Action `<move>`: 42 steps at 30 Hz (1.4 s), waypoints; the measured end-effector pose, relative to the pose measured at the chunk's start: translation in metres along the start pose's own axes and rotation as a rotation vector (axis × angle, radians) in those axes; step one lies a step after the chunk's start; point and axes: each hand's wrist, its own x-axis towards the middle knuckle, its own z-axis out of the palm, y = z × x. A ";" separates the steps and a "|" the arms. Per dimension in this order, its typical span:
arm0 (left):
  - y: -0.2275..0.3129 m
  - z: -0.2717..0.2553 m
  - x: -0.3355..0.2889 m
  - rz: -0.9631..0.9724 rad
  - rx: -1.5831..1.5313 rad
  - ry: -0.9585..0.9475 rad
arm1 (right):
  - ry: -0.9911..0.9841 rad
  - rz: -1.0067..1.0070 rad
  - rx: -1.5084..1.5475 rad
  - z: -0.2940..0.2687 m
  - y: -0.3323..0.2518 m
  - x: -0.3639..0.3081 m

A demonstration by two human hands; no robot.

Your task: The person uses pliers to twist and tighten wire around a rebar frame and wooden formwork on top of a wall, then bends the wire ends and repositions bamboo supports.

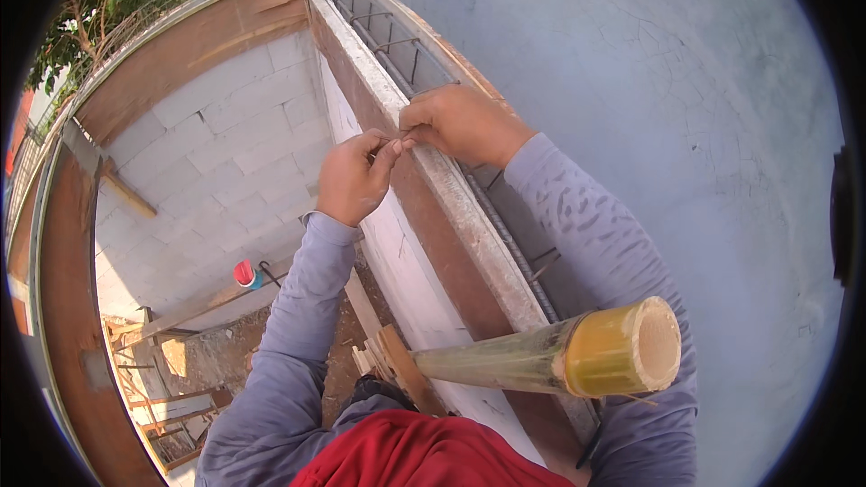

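Left hand (354,178) and right hand (469,124) meet at the board (451,192), fingers pinched together; any item between them cannot be told. Rebar (516,252) lies right of the board; bamboo (501,360) crosses its near end.

Left hand (352,180) and right hand (462,124) meet at the fingertips.
Both forearms (311,289) reach forward, thumbs and fingers pinched.
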 end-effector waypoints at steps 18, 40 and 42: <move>-0.046 0.049 0.007 -0.041 -0.777 0.204 | 0.133 -0.194 -0.223 0.013 -0.004 -0.035; -0.026 -0.011 0.027 0.048 -0.364 -0.297 | -1.129 1.147 -0.192 -0.125 -0.103 -0.328; -0.024 -0.014 0.038 0.438 -0.075 -0.306 | -0.859 1.162 -0.118 -0.104 -0.122 -0.362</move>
